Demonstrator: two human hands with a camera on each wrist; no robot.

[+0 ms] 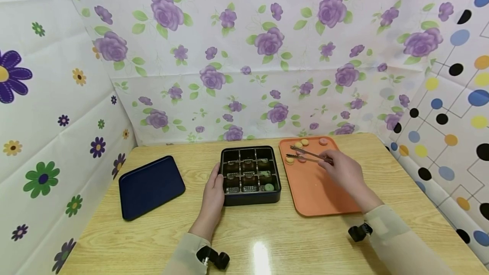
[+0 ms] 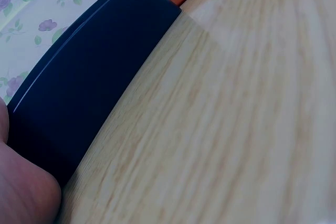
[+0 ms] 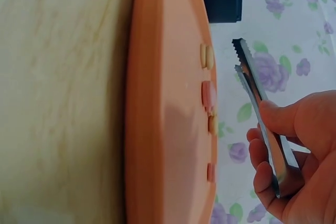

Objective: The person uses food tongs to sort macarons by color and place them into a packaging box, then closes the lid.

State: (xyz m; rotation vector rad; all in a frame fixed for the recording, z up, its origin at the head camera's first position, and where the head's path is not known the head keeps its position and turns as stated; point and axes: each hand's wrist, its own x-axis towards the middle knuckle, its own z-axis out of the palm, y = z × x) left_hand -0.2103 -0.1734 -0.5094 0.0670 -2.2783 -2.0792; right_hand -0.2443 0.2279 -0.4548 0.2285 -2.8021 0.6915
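Two hands: our right hand [image 1: 344, 171] grips tongs [image 1: 307, 155] over macarons [image 1: 302, 159]; left hand [image 1: 214, 192], relaxed, touches box [image 1: 250, 171]. No legible text.

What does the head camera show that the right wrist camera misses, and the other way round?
Only the head view shows the left hand resting against the black compartmented box, the dark blue rectangular tray and the wooden table's whole spread. Only the right wrist view shows the serrated tips of the metal tongs slightly apart above the small round sweets, side on. Both share the orange rectangular tray and the right hand gripping the tongs.
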